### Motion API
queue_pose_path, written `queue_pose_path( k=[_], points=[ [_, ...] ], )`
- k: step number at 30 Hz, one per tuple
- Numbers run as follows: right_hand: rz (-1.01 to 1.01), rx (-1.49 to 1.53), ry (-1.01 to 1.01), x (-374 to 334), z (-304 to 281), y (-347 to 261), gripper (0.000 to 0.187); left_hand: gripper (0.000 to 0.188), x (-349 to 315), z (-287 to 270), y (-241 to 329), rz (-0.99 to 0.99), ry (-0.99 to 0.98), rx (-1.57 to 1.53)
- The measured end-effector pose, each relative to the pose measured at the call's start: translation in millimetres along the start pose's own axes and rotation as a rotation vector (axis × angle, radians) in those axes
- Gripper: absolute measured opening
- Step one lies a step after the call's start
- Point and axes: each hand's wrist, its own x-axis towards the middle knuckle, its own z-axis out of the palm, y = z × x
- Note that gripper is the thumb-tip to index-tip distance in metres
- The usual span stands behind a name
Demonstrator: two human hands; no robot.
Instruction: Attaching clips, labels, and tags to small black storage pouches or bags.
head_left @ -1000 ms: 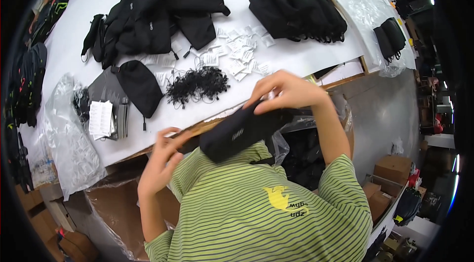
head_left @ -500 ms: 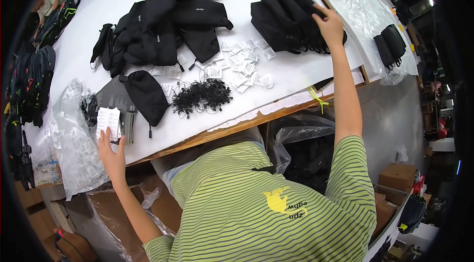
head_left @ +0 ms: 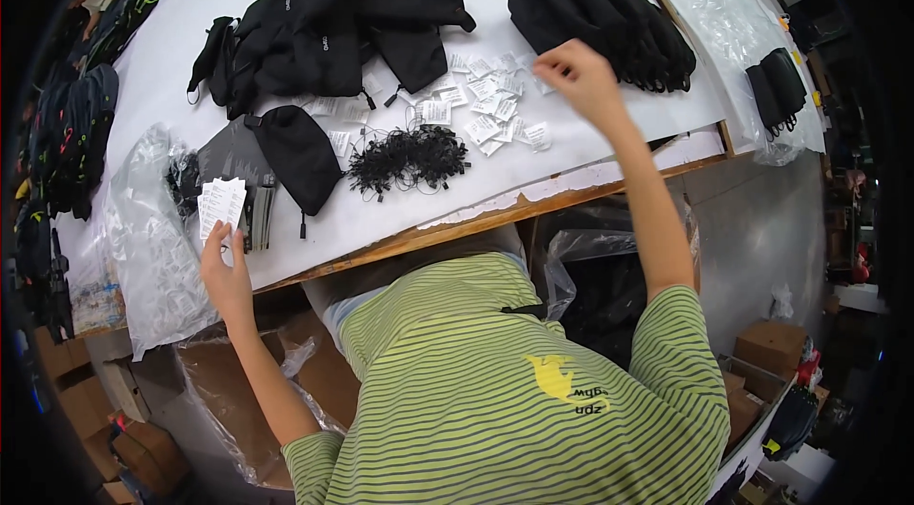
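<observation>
My right hand has come off the row of black pouches and is now at their near edge, beside the scattered white labels, fingers curled; I can't tell whether they pinch anything. My left hand touches the white cards on the counter, grip unclear.

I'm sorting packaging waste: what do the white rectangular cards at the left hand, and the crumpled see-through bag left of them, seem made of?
White rectangular cards at the left hand: probably paper or thin card, matte, with flat, crisp edges. Crumpled see-through bag: likely plastic film, glossy, showing bright creases.
</observation>
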Motion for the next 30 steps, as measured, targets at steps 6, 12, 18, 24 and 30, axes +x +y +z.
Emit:
queue_pose_path(
  k=[6,12,18,24,30],
  points=[
    [0.068,0.018,-0.273,-6,97,-60,0.013,0.023,9,-10,-12,-0.083,0.117,-0.032],
    [-0.1,-0.093,-0.332,16,157,-79,0.009,0.003,4,-32,20,0.057,0.514,-0.117],
    [-0.085,-0.136,-0.41,20,184,-72,0.011,0.011,-41,-64,63,0.056,-0.102,-0.232],
    [-0.021,0.265,-0.272,40,145,-94,0.012,0.014,-91,-42,71,-0.11,-0.996,-0.685],
    [0.073,0.9,-0.312,50,81,-149,0.008,0.026,-116,-7,67,-0.474,-1.182,-1.154]
  ],
)
